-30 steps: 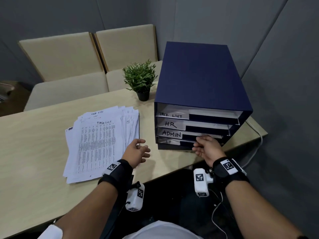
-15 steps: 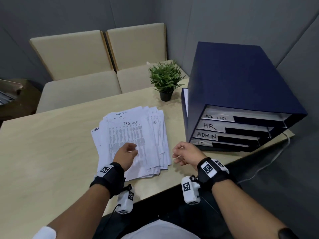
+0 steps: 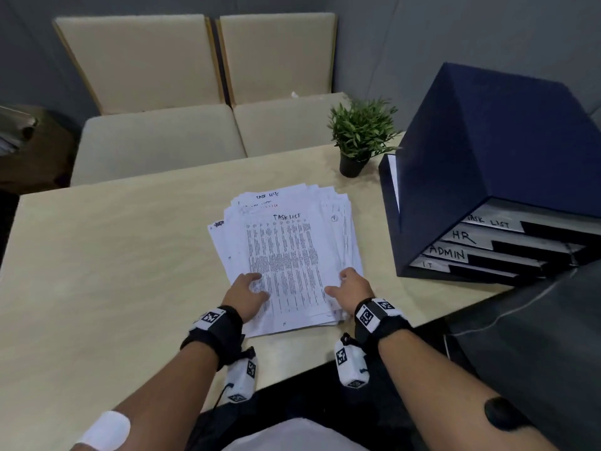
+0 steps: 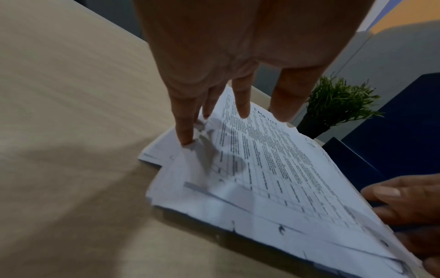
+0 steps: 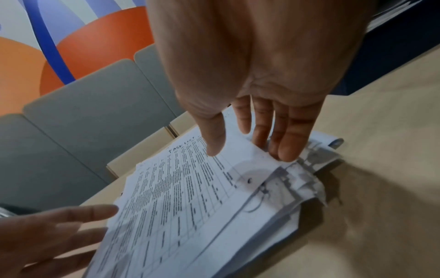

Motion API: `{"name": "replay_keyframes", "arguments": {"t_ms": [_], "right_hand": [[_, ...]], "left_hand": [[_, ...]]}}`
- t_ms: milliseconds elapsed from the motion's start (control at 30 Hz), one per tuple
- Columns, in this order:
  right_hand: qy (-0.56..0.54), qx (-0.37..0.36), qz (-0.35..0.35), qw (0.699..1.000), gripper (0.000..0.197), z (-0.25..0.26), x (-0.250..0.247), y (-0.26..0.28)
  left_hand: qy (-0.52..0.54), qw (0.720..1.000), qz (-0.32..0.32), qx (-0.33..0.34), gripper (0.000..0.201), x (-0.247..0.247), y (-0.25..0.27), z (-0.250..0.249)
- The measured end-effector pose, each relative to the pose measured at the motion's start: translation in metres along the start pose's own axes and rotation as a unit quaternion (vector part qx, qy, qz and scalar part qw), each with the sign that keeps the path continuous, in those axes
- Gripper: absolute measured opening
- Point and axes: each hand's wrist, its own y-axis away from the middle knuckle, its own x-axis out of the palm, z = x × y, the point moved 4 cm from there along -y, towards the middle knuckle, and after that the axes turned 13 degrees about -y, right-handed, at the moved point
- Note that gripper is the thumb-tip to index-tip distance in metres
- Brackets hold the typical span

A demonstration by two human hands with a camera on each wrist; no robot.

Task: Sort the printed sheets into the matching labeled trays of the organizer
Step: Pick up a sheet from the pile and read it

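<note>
A loose pile of printed sheets (image 3: 286, 255) lies mid-table, its top sheet headed TASK LIST. My left hand (image 3: 247, 288) touches the pile's near left edge with straight fingers (image 4: 240, 105). My right hand (image 3: 351, 284) is at the near right edge, fingers (image 5: 288, 143) straight against the sheet edges and thumb over the top sheet. I cannot see any sheet lifted. The navy organizer (image 3: 487, 164) stands to the right, with stacked trays labelled TASK LIST (image 3: 487, 221), HR, ADMIN and IT.
A small potted plant (image 3: 361, 138) stands between the pile and the organizer. Two beige chairs (image 3: 195, 92) sit behind the light wooden table (image 3: 97, 271). A thin cable (image 3: 520, 307) runs off the table's right corner. Grey walls close in behind and to the right.
My right hand left the organizer's bottom tray and moved left to the pile's right edge. My left hand slid onto the pile. The head view swung left.
</note>
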Motion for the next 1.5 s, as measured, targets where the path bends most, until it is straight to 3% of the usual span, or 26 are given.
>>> {"name": "replay_keyframes", "arguments": {"t_ms": [200, 333, 500, 667, 800, 867, 1033, 1233, 1300, 1400, 1500], "right_hand": [[-0.031, -0.004, -0.060, 0.998, 0.024, 0.007, 0.008, -0.001], [-0.010, -0.032, -0.026, 0.999, 0.023, 0.006, 0.008, -0.004], [-0.092, -0.068, -0.001, 0.993, 0.009, -0.011, -0.017, 0.002], [-0.194, -0.060, 0.002, 0.979, 0.029, -0.036, -0.040, 0.021], [-0.261, -0.059, 0.008, 0.963, 0.030, -0.039, -0.042, 0.033], [-0.278, -0.060, 0.011, 0.959, 0.031, -0.043, -0.040, 0.036], [-0.272, -0.043, 0.024, 0.961, 0.036, -0.052, -0.040, 0.041], [-0.291, -0.046, 0.039, 0.955, 0.026, -0.045, -0.067, 0.045], [-0.324, -0.069, 0.034, 0.943, 0.038, -0.035, -0.083, 0.048], [-0.389, -0.120, 0.051, 0.912, 0.071, -0.018, -0.110, 0.058], [-0.426, -0.160, 0.079, 0.887, 0.079, -0.010, -0.136, 0.070]], "left_hand": [[0.017, 1.000, 0.012, 0.012, 0.055, -0.001, -0.002, 0.004], [0.032, 0.999, 0.006, 0.017, 0.056, -0.004, -0.001, 0.003], [0.082, 0.996, -0.016, 0.000, 0.067, -0.013, -0.002, 0.003], [0.197, 0.977, -0.074, 0.011, 0.082, -0.037, -0.001, -0.010], [0.234, 0.969, -0.073, 0.024, 0.088, -0.046, 0.000, -0.026], [0.221, 0.971, -0.085, 0.022, 0.079, -0.048, 0.001, -0.031], [0.210, 0.966, -0.124, 0.081, 0.021, -0.051, 0.017, -0.052], [0.238, 0.953, -0.086, 0.166, 0.022, -0.053, 0.054, -0.098], [0.230, 0.950, -0.066, 0.200, 0.022, -0.054, 0.067, -0.112], [0.248, 0.942, -0.046, 0.221, 0.025, -0.052, 0.082, -0.130], [0.263, 0.937, -0.062, 0.224, 0.024, -0.047, 0.096, -0.147]]}}
